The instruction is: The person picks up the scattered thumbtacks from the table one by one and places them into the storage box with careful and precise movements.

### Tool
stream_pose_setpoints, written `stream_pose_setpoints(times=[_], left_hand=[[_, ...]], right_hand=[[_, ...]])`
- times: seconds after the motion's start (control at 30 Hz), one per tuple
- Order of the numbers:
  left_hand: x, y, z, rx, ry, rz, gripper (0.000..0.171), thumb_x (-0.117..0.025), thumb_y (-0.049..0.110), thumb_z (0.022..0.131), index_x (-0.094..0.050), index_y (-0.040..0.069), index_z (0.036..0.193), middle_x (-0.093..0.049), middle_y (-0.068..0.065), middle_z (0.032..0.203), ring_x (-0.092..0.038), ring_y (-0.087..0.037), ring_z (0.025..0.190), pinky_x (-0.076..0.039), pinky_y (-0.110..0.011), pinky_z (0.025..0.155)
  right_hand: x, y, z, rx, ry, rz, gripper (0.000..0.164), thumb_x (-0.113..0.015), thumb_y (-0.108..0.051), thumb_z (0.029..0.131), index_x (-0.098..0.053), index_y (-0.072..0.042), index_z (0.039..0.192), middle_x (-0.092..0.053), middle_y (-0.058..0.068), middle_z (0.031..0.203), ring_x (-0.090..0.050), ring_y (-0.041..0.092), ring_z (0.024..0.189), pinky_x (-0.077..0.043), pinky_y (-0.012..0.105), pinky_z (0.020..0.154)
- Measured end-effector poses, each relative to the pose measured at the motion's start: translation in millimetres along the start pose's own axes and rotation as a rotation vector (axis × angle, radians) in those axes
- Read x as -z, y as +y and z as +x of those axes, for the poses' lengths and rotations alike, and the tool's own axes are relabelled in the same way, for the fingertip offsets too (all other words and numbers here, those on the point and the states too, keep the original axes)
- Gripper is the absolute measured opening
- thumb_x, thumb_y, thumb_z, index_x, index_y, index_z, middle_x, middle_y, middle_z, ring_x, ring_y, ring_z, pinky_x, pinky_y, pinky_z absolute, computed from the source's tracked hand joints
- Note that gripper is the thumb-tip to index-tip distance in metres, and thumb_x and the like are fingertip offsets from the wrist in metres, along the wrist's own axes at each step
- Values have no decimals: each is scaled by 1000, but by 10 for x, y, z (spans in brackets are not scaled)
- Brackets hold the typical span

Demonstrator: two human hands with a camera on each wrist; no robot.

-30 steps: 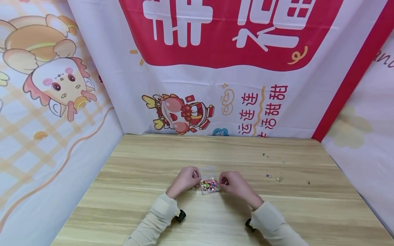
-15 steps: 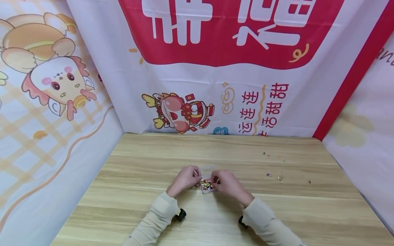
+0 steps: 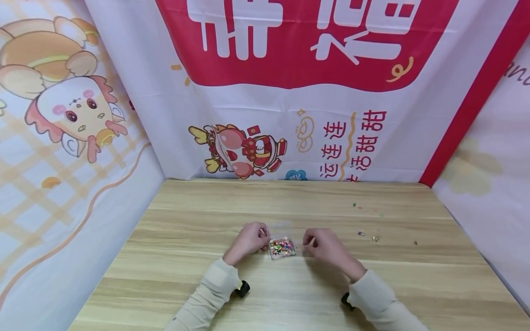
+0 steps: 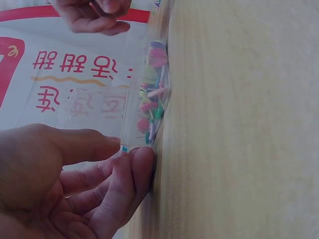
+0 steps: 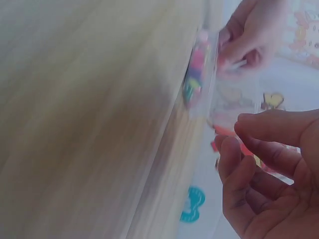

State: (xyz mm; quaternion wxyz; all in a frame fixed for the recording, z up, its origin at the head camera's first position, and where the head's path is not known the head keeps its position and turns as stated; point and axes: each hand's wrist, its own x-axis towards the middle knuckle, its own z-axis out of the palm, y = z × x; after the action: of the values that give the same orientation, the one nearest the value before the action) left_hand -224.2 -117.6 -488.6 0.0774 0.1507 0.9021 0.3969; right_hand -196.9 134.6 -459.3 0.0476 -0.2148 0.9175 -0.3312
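In the head view a small clear plastic box (image 3: 282, 248) lies on the table, filled with tiny colourful pieces (image 4: 152, 99). Some of these show round heads and thin pins, like thumbtacks. Its transparent lid (image 4: 97, 107) stands raised at the back. My left hand (image 3: 250, 238) pinches the box's left end between thumb and fingers. To the right of the box, apart from it, is my right hand (image 3: 327, 247). Its fingers are loosely bent, with a gap between thumb and fingertips (image 5: 229, 144), and I see nothing held there.
Several tiny loose pieces (image 3: 375, 238) are scattered on the wooden table (image 3: 198, 207) to the right. A printed cloth (image 3: 256, 105) hangs along the table's back edge, with more printed cloth at both sides.
My right hand came left over the box half a second ago and has since drawn back to the right, uncovering the contents. The left hand has kept its place at the box.
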Motion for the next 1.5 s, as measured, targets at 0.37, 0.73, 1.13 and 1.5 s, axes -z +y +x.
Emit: stream_pose_setpoints(times=[0.37, 0.73, 1.13, 1.5], left_hand=[[-10, -43, 15, 25, -10, -27, 6, -68, 5, 89, -64, 5, 84, -71, -5, 68, -65, -12, 55, -48, -22, 48], [8, -50, 15, 18, -9, -27, 6, -67, 5, 89, -64, 5, 85, -71, -5, 69, -66, -12, 55, -49, -23, 49], [2, -47, 19, 20, -7, -25, 7, -67, 5, 90, -63, 6, 84, -71, -4, 67, -65, -11, 54, -46, -22, 48], [6, -36, 20, 23, -15, -41, 7, -67, 5, 90, -63, 6, 84, -72, -6, 68, -65, -12, 54, -46, -23, 47]], right_hand=[[279, 415, -236, -53, 67, -63, 10, -74, -4, 84, -67, -10, 83, -69, 1, 82, -61, 10, 72, -51, 24, 62], [486, 727, -437, -130, 90, -72, 8, -73, -4, 85, -66, -8, 85, -70, 4, 84, -63, 12, 71, -50, 23, 59], [710, 1009, -565, -153, 142, -157, 9, -74, -2, 82, -67, -5, 87, -70, 7, 82, -61, 15, 71, -47, 23, 57], [865, 1260, -602, -193, 144, -225, 13, -74, 2, 76, -68, -3, 87, -69, 9, 81, -64, 21, 73, -54, 37, 63]])
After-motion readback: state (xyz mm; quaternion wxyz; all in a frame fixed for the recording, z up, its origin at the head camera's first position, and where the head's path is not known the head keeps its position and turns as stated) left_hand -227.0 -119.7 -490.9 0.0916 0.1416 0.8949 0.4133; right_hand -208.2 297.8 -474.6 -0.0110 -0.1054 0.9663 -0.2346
